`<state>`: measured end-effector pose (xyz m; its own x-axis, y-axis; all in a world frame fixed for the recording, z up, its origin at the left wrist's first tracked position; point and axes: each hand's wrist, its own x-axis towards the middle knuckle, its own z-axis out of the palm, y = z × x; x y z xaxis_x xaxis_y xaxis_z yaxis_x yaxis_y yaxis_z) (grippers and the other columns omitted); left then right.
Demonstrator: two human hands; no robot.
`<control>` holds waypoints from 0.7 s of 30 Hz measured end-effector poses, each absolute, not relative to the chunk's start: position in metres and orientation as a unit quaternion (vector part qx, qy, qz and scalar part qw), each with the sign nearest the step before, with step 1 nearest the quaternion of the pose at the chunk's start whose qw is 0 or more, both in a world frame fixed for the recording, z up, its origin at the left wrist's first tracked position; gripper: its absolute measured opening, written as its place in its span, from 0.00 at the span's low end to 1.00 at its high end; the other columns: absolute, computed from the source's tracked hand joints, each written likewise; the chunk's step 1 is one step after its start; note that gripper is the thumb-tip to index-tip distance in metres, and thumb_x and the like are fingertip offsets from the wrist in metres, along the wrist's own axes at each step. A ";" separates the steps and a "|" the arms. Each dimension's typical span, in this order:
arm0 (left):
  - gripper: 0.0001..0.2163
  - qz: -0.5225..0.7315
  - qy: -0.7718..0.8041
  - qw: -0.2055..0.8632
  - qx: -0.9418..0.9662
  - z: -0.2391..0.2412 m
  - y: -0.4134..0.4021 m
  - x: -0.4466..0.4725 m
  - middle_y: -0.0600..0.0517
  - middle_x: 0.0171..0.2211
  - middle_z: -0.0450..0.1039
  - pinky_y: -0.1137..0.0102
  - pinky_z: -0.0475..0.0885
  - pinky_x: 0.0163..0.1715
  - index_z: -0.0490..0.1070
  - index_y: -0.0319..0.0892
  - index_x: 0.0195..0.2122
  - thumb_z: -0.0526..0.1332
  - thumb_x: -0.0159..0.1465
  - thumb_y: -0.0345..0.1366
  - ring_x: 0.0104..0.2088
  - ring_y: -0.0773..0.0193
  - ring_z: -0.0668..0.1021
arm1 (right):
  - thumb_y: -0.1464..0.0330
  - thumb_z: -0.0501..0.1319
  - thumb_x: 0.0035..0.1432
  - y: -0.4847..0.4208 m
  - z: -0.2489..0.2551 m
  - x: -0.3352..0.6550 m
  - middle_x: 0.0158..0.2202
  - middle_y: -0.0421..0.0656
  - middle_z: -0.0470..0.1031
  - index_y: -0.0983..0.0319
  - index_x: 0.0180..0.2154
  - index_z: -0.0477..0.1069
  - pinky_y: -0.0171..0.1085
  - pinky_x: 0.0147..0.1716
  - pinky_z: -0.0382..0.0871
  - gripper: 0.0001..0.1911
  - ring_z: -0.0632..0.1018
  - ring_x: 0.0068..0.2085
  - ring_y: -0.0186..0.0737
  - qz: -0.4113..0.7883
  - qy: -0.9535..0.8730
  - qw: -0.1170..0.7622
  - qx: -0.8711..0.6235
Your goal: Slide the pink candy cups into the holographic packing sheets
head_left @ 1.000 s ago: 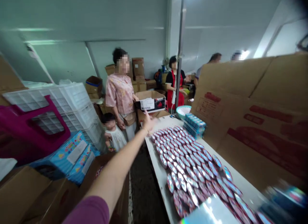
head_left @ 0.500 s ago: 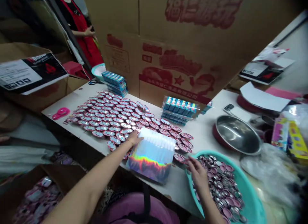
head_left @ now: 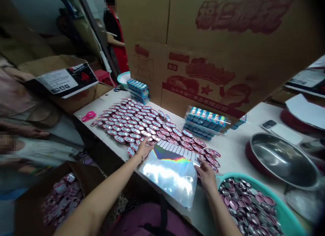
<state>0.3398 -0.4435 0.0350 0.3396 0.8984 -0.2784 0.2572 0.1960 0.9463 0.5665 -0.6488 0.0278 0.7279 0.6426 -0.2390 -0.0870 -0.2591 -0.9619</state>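
A shiny, rainbow-reflecting sheet or stack of sheets (head_left: 169, 173) lies at the table's front, with a row of pale strips along its far edge. My left hand (head_left: 144, 148) is at its far left corner, thumb and fingers bent together beside the nearest oval pieces. What they pinch is too small to make out. At the sheet's far right corner is my right hand (head_left: 206, 173), fingers drawn together; what is between them is hidden. Rows of red-rimmed oval pieces (head_left: 132, 119) with shiny tops cover the table behind the sheet.
A turquoise basin (head_left: 284, 204) of loose oval pieces stands right, before a steel bowl (head_left: 284, 158). Blue box stacks (head_left: 203, 122) stand against a tall carton (head_left: 208, 56). Pink tape dispenser (head_left: 89, 116) lies left. An open carton (head_left: 27, 202) stands below left; other people are at left.
The view has swung left, so things appear further right. My right hand has left the basin's rim for the sheet's right corner. My left hand stays at the left corner.
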 end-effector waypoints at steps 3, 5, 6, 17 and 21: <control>0.26 0.313 0.456 0.676 0.488 0.065 -0.448 0.307 0.53 0.29 0.69 0.76 0.65 0.27 0.63 0.38 0.48 0.63 0.46 0.29 0.26 0.72 0.70 | 0.62 0.68 0.35 -0.640 0.064 0.566 0.28 0.39 0.71 0.63 0.39 0.70 0.32 0.25 0.65 0.26 0.71 0.27 0.34 0.398 -0.183 0.609 -0.662; 0.27 0.314 0.422 0.721 0.450 0.083 -0.455 0.293 0.51 0.33 0.69 0.76 0.66 0.27 0.63 0.39 0.48 0.64 0.45 0.29 0.27 0.72 0.71 | 0.63 0.69 0.34 -0.635 0.087 0.562 0.30 0.40 0.73 0.62 0.38 0.71 0.32 0.27 0.67 0.24 0.72 0.28 0.35 0.426 -0.191 0.610 -0.641; 0.28 0.322 0.408 0.732 0.440 0.091 -0.459 0.288 0.51 0.34 0.69 0.76 0.66 0.27 0.62 0.41 0.49 0.64 0.45 0.30 0.27 0.72 0.71 | 0.64 0.70 0.34 -0.634 0.096 0.559 0.30 0.40 0.73 0.62 0.38 0.72 0.31 0.28 0.67 0.24 0.72 0.30 0.35 0.431 -0.198 0.610 -0.635; 0.19 0.360 0.373 0.584 0.625 0.163 -0.458 0.263 0.48 0.38 0.70 0.71 0.66 0.39 0.70 0.37 0.45 0.62 0.52 0.36 0.37 0.65 0.71 | 0.62 0.70 0.33 -0.615 0.146 0.550 0.28 0.42 0.75 0.61 0.38 0.74 0.32 0.25 0.69 0.26 0.74 0.29 0.39 0.445 -0.235 0.581 -0.640; 0.21 0.368 0.359 0.508 0.691 0.170 -0.464 0.247 0.50 0.35 0.68 0.71 0.67 0.36 0.68 0.39 0.48 0.62 0.52 0.35 0.34 0.68 0.70 | 0.61 0.69 0.33 -0.610 0.149 0.561 0.36 0.46 0.75 0.61 0.34 0.76 0.30 0.32 0.70 0.21 0.74 0.38 0.44 0.377 -0.321 0.549 -0.673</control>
<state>0.2469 -0.4645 0.1697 0.4720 0.8699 0.1433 0.1226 -0.2257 0.9664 0.5613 -0.6104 0.1493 0.5088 0.8469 -0.1545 0.0177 -0.1897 -0.9817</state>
